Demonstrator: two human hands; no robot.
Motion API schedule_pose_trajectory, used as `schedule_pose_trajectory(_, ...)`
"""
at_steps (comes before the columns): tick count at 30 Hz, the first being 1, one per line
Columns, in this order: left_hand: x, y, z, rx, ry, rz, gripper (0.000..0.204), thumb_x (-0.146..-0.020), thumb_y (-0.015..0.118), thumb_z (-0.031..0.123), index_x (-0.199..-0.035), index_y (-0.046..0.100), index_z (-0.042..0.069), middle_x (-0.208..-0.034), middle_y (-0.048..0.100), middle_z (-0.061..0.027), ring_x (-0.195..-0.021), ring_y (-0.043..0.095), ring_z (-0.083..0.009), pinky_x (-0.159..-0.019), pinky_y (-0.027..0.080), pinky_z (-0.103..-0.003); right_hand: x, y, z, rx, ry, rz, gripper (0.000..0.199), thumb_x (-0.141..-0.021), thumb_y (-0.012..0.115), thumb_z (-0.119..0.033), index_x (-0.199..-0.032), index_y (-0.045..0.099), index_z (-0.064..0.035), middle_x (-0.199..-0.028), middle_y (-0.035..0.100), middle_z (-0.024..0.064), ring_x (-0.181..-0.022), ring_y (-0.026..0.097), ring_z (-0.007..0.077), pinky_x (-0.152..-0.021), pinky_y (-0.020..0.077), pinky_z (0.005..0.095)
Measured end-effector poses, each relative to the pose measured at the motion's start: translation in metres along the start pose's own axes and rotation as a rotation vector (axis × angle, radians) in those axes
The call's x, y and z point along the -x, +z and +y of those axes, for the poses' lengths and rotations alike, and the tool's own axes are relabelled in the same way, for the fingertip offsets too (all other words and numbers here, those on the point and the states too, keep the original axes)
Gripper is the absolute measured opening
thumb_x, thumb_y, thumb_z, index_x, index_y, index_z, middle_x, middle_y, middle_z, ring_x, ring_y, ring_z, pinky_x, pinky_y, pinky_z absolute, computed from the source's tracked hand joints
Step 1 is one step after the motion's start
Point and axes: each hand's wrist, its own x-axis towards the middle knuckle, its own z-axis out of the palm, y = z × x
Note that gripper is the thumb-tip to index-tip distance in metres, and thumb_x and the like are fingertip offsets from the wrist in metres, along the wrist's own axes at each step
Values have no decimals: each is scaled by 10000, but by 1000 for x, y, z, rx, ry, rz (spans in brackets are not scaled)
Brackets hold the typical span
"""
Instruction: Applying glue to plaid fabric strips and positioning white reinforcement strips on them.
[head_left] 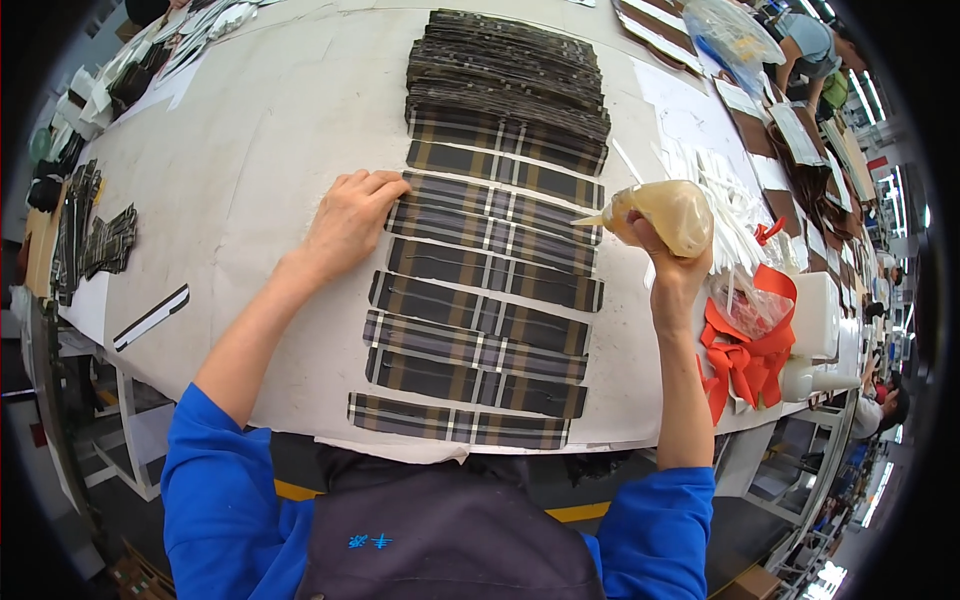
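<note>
My right hand (672, 262) is closed round a squeeze bottle (680, 215) of yellowish glue. Its narrow nozzle points left, over the right end of a plaid fabric strip (450, 190). At that strip's left end, my left hand (350, 222) has its fingers bent and pressed together on the edge. Several more dark plaid strips (480, 425) lie in a column down toward me, some overlapping. Thin dark lines run along a few of them. A thick stack of plaid strips (505, 65) sits at the top of the column.
Red fabric (745, 365), a clear plastic bag (750, 305) and a white container (815, 315) stand at the right. White strips (700, 180) lie behind the bottle. A white strip with black edges (152, 318) and plaid pieces (110, 240) are at the left. Another person (808, 50) works at the far right.
</note>
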Motion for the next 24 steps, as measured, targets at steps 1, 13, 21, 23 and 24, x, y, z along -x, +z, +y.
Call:
schedule_pose_trajectory(1, -2, -1, 0, 10, 10, 17, 204, -929, 572, -13, -1107, 663, 25, -1166, 676, -96, -1020, 626, -280, -915, 469, -391, 2, -5, -2, 2, -6, 8, 468, -835, 828, -70, -1220, 566, -23, -1123, 658, 67, -1050, 640, 154, -937, 518, 313)
schedule_pose_trajectory(13, 0, -3, -8, 125, -71, 16, 153, -940, 580, 16, -1046, 689, 29, -1111, 657, -108, -962, 637, -303, -885, 471, -403, 15, -218, 24, -1382, 222, 595, 487, -946, 559, -162, -1387, 500, 36, -1368, 578, 186, -1267, 559, 355, -1069, 472, 551)
schedule_pose_trajectory(21, -15, 7, -4, 247, -122, 70, 186, -910, 554, -26, -1042, 674, 25, -1074, 669, -125, -974, 642, -323, -861, 489, -420, -25, -270, -83, -936, -449, 398, 615, -902, 671, -179, -1381, 438, 129, -1433, 497, 287, -1350, 462, 446, -1149, 401, 559)
schedule_pose_trajectory(23, -4, 1, -16, 249, -189, 69, 205, -904, 537, -45, -1052, 669, 12, -1086, 666, -136, -984, 640, -341, -857, 500, -420, -51, -98, -60, -544, -263, 582, 546, -965, 627, -196, -1412, 451, 64, -1441, 519, 213, -1342, 504, 323, -1189, 370, 475)
schedule_pose_trajectory(24, -6, 3, -17, 213, -131, 128, 222, -896, 540, -48, -1066, 668, 14, -1102, 667, -137, -987, 640, -347, -849, 507, -423, -50, -61, -36, -401, -180, 472, 484, -989, 623, -229, -1398, 495, -5, -1386, 568, 133, -1278, 552, 265, -1154, 403, 432)
